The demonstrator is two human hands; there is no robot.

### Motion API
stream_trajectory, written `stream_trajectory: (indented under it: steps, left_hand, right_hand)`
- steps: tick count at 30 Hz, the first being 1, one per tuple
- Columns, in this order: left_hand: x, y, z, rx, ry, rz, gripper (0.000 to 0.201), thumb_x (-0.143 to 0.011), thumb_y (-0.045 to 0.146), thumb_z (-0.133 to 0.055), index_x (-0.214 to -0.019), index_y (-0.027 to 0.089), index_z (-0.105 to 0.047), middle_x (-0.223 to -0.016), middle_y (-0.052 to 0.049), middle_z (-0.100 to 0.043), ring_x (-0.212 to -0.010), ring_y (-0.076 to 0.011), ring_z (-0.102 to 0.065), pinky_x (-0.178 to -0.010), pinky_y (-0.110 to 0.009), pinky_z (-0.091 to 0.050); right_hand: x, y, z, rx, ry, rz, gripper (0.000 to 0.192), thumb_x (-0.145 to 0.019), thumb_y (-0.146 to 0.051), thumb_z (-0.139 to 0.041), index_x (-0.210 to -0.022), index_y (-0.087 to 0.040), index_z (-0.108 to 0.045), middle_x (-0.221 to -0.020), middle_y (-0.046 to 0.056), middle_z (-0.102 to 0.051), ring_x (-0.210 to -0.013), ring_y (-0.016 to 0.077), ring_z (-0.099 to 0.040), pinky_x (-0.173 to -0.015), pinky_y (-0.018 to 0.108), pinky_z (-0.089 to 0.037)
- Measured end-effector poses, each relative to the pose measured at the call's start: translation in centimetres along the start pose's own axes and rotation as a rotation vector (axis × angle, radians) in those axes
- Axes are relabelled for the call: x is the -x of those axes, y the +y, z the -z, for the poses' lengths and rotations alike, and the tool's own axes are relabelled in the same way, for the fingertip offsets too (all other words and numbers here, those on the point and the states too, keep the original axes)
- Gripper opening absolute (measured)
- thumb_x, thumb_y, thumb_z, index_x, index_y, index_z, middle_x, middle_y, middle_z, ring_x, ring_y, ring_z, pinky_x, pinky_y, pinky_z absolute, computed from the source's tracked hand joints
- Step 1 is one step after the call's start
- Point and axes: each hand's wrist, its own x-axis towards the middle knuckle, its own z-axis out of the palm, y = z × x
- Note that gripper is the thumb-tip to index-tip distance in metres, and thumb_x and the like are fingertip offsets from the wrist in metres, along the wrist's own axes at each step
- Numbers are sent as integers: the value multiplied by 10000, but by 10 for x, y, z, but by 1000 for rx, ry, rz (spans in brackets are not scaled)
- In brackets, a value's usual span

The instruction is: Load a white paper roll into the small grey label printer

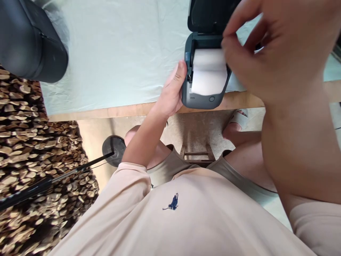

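A small dark grey label printer (198, 102) is tipped toward me at the table's front edge, its lid (205, 16) swung up and back. Inside it lies a roll of white paper (209, 76), its loose end hanging over the front near the power button. My left hand (173, 89) grips the printer's left side, thumb along the edge. Over the printer's upper right corner, my right hand (277, 53) has thumb and forefinger pinched together beside the roll. Whatever may be between those fingertips is too small to make out.
A pale sheet covers the table (114, 53), which has a wooden front edge. At its left stands a dark zipped case (34, 42). Stacked firewood (39, 153) fills the lower left, near a black pole stand (113, 142). Below is a wooden stool (197, 154).
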Motion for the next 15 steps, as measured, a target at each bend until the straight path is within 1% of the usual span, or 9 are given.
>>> stream_trajectory:
  steps: [1, 2, 4, 6, 8, 9, 11, 13, 15]
  left_hand:
    - [0, 0, -2, -15, 12, -4, 420, -832, 453, -352, -1164, 245, -501, -1211, 24, -545, -1362, -194, -166, -1106, -372, -306]
    - [1, 1, -3, -31, 27, -12, 415, -836, 438, -351, -1189, 260, -478, -1228, 37, -530, -1364, -190, -156, -1097, -373, -315]
    - [1, 1, -5, -79, 55, -28, 408, -864, 376, -305, -1218, 236, -450, -1223, 40, -519, -1359, -200, -147, -1069, -390, -331]
    - [2, 1, -5, -146, 94, -34, 401, -871, 359, -298, -1208, 217, -459, -1189, 28, -529, -1348, -207, -183, -1046, -374, -348]
    - [1, 0, -2, -215, 108, -27, 400, -843, 409, -368, -1182, 233, -485, -1136, 20, -556, -1333, -203, -248, -1034, -330, -375]
    - [1, 0, 0, -240, 110, -24, 418, -813, 450, -415, -1167, 243, -497, -1103, 15, -571, -1321, -204, -282, -1027, -314, -393]
    - [0, -2, 3, -268, 118, -27, 460, -762, 507, -468, -1143, 252, -511, -1051, 5, -593, -1295, -209, -340, -1011, -307, -422]
    - [0, -3, 4, -273, 119, -33, 445, -781, 509, -435, -1123, 238, -519, -1021, 2, -600, -1275, -210, -371, -1011, -326, -422]
    - [-2, -3, 4, -265, 107, -39, 419, -827, 486, -355, -1111, 226, -519, -989, 8, -602, -1260, -203, -394, -1008, -348, -418]
  right_hand:
    - [0, -2, 0, 215, -48, 11, 250, -750, -365, -408, -947, -289, -542, -708, -27, -481, -810, 79, -518, -860, 315, -427]
    - [0, -3, 0, 339, -80, -1, 280, -743, -396, -402, -981, -317, -526, -712, -17, -487, -820, 113, -522, -818, 350, -426]
    - [-1, -3, -3, 382, -131, -71, 337, -707, -463, -444, -1019, -352, -508, -756, -1, -504, -837, 159, -520, -749, 368, -416]
    - [-2, -2, -5, 460, -205, -120, 397, -673, -473, -493, -1055, -369, -482, -796, 5, -514, -820, 156, -514, -706, 335, -408]
    - [-2, -2, -5, 519, -252, -139, 433, -640, -425, -543, -1063, -358, -481, -810, 9, -520, -794, 138, -507, -675, 287, -393]
    - [-2, -3, -5, 525, -252, -141, 440, -626, -402, -559, -1057, -350, -490, -827, 8, -526, -792, 134, -505, -674, 276, -386]
    - [-1, -7, -1, 458, -210, -123, 436, -604, -365, -579, -1035, -328, -515, -866, -1, -543, -800, 132, -504, -719, 296, -387]
    - [1, -8, 4, 363, -197, -78, 416, -612, -340, -564, -1025, -323, -521, -880, -32, -559, -787, 107, -506, -795, 332, -389]
    - [3, 1, 9, 192, -147, -30, 380, -638, -302, -538, -1018, -316, -525, -879, -66, -568, -739, 57, -504, -816, 305, -401]
